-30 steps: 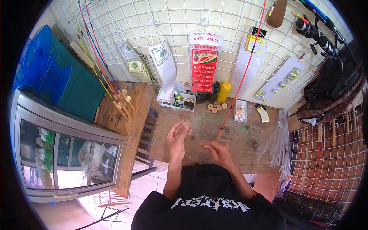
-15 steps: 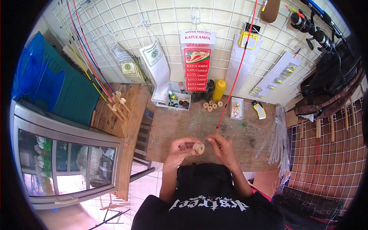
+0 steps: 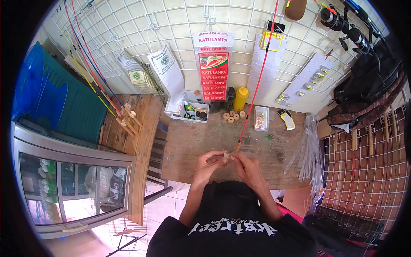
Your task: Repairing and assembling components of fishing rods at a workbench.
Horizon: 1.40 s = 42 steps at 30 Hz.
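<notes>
Ring [image 3: 225,156], pinched by the left hand [image 3: 207,166], has reached 9 o'clock of the right hand [image 3: 249,168] pinching the rod [image 3: 238,146], so they apparently meet.

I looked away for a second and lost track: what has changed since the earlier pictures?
The left hand, with a cork ring in its fingers, moved right and toward the body, now close against the right hand. Nothing was visibly let go. The loose cork rings and yellow bottle stayed put.
</notes>
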### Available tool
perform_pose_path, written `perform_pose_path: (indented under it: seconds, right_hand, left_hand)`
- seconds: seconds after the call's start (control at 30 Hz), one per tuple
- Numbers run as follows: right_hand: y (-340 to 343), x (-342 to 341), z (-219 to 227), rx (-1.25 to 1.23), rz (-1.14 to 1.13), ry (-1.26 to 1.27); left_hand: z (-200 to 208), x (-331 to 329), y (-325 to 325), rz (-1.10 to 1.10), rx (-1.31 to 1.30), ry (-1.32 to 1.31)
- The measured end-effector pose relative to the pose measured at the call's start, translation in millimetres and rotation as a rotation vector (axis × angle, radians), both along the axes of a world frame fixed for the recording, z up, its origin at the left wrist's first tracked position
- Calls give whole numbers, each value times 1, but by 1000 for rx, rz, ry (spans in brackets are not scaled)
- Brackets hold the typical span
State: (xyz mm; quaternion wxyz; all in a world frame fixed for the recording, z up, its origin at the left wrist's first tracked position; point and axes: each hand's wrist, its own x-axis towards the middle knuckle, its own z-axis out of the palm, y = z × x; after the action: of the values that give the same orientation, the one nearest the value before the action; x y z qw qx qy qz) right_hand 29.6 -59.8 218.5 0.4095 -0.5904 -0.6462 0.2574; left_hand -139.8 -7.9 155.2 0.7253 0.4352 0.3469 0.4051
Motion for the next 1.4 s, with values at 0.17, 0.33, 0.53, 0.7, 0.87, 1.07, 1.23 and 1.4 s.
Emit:
perform_pose_path:
  seconds: [0.17,0.33,0.53,0.7,0.87,1.07,1.23,1.4]
  right_hand:
    - [2,8,-18,-73,-69,0]
    - [-7,-5,-17,-94,16,-36]
    - [-4,-2,-6,67,53,-76]
    - [3,2,-10,39,-49,-19]
    - [3,8,-24,-54,-23,-2]
    - [-1,-2,-25,22,95,-141]
    - [4,1,-16,3,26,-39]
    - [7,7,-27,-50,-46,13]
  left_hand:
    - [7,-4,-1,-205,-253,-337]
    - [5,7,3,51,-281,-438]
    - [7,15,1,118,3,-44]
    - [-2,0,-3,-83,-44,-143]
    - [6,0,-1,-98,-247,-515]
    - [-6,19,7,243,-131,-306]
    - [-6,9,5,1,-72,-124]
    - [-5,-3,2,-232,-214,-313]
